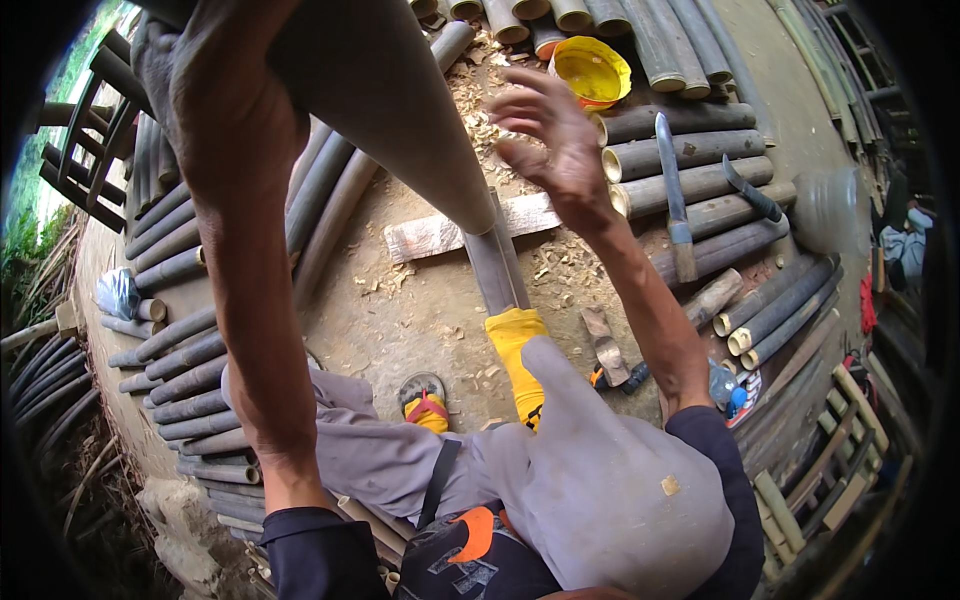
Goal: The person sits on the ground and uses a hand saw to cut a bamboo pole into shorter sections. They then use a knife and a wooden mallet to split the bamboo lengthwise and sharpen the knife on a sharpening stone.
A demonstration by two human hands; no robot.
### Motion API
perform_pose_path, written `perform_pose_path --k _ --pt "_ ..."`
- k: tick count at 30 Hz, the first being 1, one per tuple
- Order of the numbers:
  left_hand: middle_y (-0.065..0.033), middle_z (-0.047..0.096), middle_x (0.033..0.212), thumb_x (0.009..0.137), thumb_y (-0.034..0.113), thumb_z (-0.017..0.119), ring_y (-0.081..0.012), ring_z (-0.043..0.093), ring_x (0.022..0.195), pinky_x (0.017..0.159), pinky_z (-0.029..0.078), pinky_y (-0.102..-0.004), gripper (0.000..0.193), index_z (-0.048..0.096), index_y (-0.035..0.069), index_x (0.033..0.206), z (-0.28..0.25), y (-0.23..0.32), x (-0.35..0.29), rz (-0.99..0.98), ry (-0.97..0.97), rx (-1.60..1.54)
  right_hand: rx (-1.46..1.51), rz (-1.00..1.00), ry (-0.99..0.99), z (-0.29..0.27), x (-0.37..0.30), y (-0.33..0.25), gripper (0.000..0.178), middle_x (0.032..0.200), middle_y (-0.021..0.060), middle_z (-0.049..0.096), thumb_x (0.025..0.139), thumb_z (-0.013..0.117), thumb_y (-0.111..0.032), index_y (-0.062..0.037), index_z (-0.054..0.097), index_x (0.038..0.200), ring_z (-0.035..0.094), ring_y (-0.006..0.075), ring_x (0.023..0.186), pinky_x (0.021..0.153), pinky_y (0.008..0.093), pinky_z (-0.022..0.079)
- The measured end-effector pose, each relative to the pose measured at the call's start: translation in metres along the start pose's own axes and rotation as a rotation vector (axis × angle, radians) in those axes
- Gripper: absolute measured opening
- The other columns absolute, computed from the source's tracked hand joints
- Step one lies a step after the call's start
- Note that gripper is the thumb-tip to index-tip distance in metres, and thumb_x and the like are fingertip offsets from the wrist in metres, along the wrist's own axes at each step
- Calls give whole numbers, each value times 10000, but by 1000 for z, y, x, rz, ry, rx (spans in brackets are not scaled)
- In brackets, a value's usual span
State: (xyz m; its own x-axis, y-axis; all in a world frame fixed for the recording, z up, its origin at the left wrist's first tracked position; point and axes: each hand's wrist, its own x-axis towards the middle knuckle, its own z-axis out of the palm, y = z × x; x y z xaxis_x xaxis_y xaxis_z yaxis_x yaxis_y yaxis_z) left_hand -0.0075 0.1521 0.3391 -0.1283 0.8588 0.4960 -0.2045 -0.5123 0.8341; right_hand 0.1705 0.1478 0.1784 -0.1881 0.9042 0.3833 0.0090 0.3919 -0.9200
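A thick pale grey bamboo pole (385, 100) slants from the upper left down to the middle. My left hand (205, 85) is closed around its upper part, with most fingers hidden. The pole's lower end meets a darker length of bamboo (497, 265), which crosses a whitish wooden block (425, 238) on the ground. My right hand (550, 140) is raised in the air right of the pole, slightly blurred, its fingers spread and nothing in them. Just beyond it stands a yellow bucket (592, 72).
A straight-bladed knife (672, 180) and a curved knife (750, 187) lie on bamboo poles (690, 153) at the right. More dark poles (185, 375) line the left. Wood shavings (480, 120) litter the ground. A wooden piece (603, 342) lies near my yellow-covered lower leg (518, 360).
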Motion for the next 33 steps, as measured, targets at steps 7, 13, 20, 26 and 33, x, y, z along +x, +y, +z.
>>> perform_pose_path --k 7,13,20,26,33 --pt "-171 619 930 802 296 726 -229 661 768 625 595 -341 600 494 -78 1210 -10 -17 -7 208 103 74 -890 501 402 -105 -145 72 416 1095 172 601 823 686 -116 -9 572 1208 592 268 1034 920 412 506" --pt "-227 605 1206 875 284 648 -313 631 1083 954 507 -414 613 428 -52 1338 -53 -12 -5 -101 -17 64 -1512 749 350 -166 -239 74 598 1256 216 478 763 699 -124 -12 485 1310 504 385 1123 973 467 414" --pt "-193 532 1164 842 257 612 -329 566 1089 1010 416 -461 624 370 -26 1342 -58 -21 -31 5 -59 17 -1450 847 315 -198 -266 99 640 1201 243 562 784 697 -180 -21 441 1349 552 419 1062 927 486 450" --pt "-166 487 1142 780 293 624 -316 509 1110 1065 338 -463 689 346 6 1341 -55 -44 -102 -76 100 29 -1471 832 308 -195 -242 113 592 1170 228 595 788 699 -183 -33 465 1311 553 406 1067 900 486 463" --pt "-151 544 1064 770 347 712 -303 558 1031 1006 410 -492 727 370 33 1330 -68 -36 -153 84 118 25 -1134 976 399 -177 -216 94 510 1011 248 646 773 688 -257 4 523 1179 629 405 935 811 494 479"
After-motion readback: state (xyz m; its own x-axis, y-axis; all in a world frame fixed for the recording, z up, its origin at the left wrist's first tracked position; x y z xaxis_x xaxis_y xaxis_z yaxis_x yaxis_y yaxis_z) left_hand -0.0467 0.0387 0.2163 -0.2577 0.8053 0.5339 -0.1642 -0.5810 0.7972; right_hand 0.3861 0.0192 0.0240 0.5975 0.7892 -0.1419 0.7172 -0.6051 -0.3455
